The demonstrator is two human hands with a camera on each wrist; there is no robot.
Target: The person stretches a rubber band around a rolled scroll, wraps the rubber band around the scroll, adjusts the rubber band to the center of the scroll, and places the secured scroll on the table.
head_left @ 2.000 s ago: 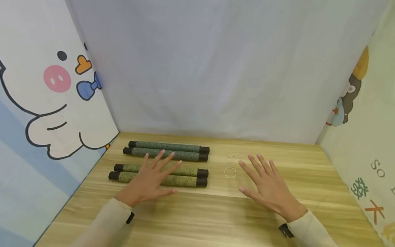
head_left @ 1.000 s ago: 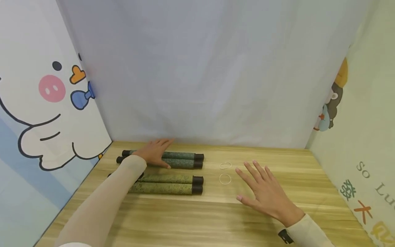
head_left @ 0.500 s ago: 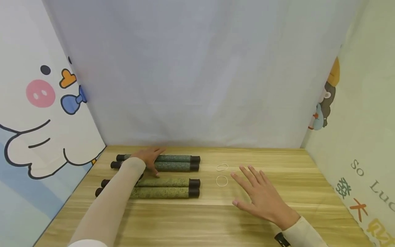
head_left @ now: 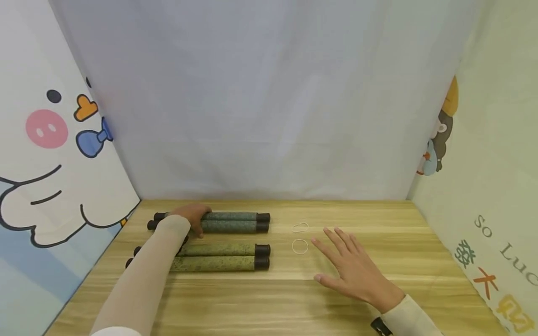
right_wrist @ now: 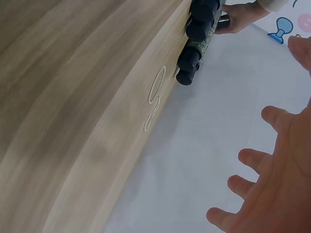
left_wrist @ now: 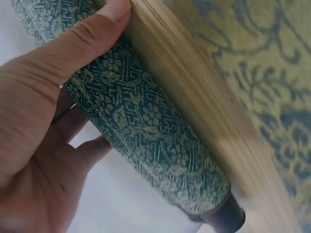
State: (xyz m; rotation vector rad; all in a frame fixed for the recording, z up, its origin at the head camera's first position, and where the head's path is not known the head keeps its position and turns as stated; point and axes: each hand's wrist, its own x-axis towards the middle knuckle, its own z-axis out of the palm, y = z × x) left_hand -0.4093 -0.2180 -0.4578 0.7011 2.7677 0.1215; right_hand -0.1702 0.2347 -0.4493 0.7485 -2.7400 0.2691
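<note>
A pair of dark green patterned scrolls [head_left: 231, 227] with black end knobs lies side by side at the back left of the table. My left hand [head_left: 191, 217] grips them near their left half; in the left wrist view its thumb [left_wrist: 92, 36] lies over the green brocade [left_wrist: 141, 121] and the fingers reach round the far side. Nearer to me, under the left forearm, rests a pair of olive-yellow scrolls [head_left: 214, 262]. My right hand [head_left: 355, 275] is held with fingers spread over the table and holds nothing. To its left lie a round pale rubber band [head_left: 300, 246] and a narrower rubber band [head_left: 300, 227].
The wooden table [head_left: 235, 303] meets a white curtain [head_left: 252, 116] along its back edge. A cartoon-printed cloth [head_left: 42, 186] stands at the left, and a cream printed cloth [head_left: 483, 163] at the right.
My left hand has moved from above the olive scrolls to the green scrolls, slid leftward along them, and closed on them. The right hand stays spread. The head view has shifted slightly.
</note>
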